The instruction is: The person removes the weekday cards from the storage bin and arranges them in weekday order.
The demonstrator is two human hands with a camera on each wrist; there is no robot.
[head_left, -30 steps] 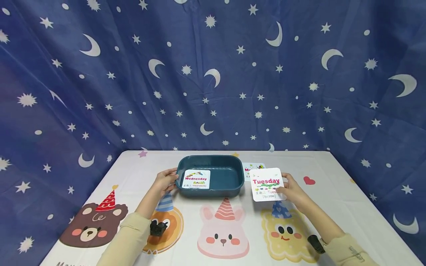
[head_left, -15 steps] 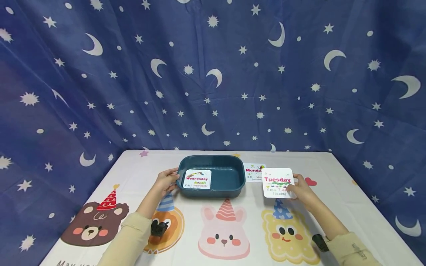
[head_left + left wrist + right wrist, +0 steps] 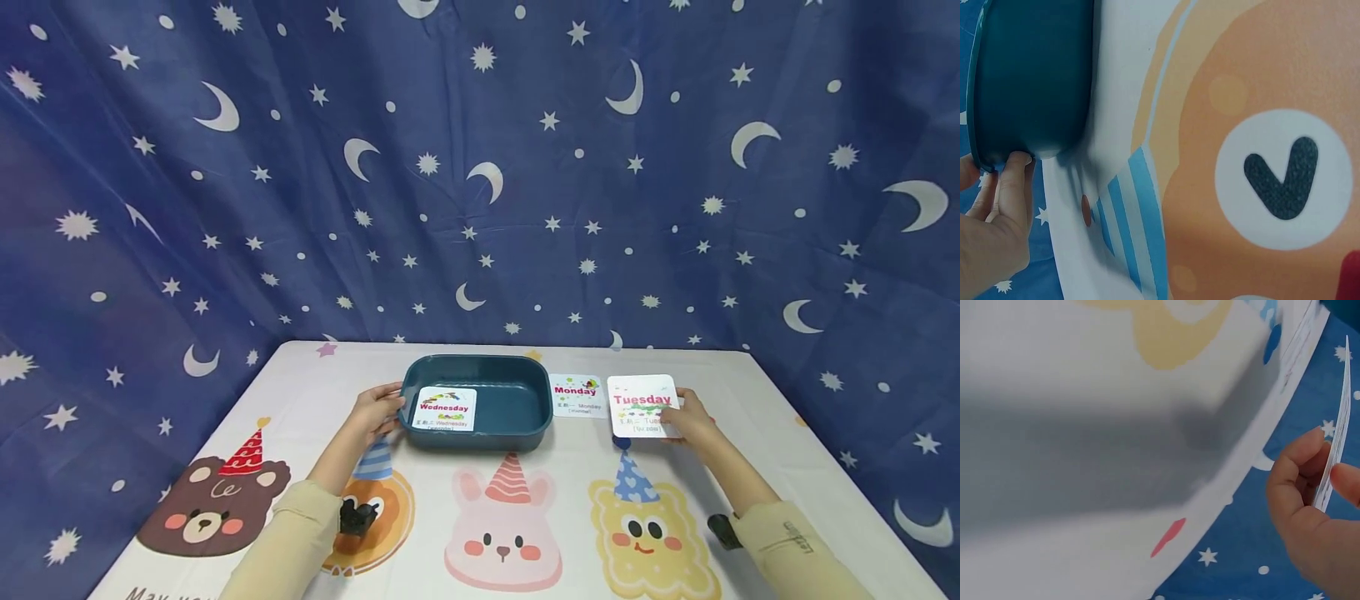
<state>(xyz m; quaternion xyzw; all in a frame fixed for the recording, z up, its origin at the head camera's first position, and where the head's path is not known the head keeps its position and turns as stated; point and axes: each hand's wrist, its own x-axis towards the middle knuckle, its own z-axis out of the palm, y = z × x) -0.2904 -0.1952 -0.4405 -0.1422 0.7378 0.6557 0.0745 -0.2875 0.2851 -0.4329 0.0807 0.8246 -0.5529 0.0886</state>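
My left hand (image 3: 377, 412) grips the left end of a dark teal plastic box (image 3: 512, 400). In the left wrist view its thumb is at the rim and the fingertips (image 3: 1019, 158) press the outer wall. Inside the box, a white "Wednesday" card (image 3: 444, 409) leans at the left. On the right, my right hand (image 3: 692, 419) pinches a white "Tuesday" card (image 3: 642, 406) by its right edge, face toward the head camera. The right wrist view shows this card (image 3: 1338, 434) edge-on between thumb and fingers. A "Monday" card (image 3: 578, 396) lies flat between box and Tuesday card.
The table cover (image 3: 480, 483) is white with cartoon prints, including a bear, a rabbit and a yellow biscuit. A dark blue curtain (image 3: 480, 208) with moons and stars hangs behind the table. Black straps (image 3: 723, 532) sit by both wrists.
My right hand has carried the Tuesday card to the right and slightly back, uncovering the Monday card. The left hand stays at the box.
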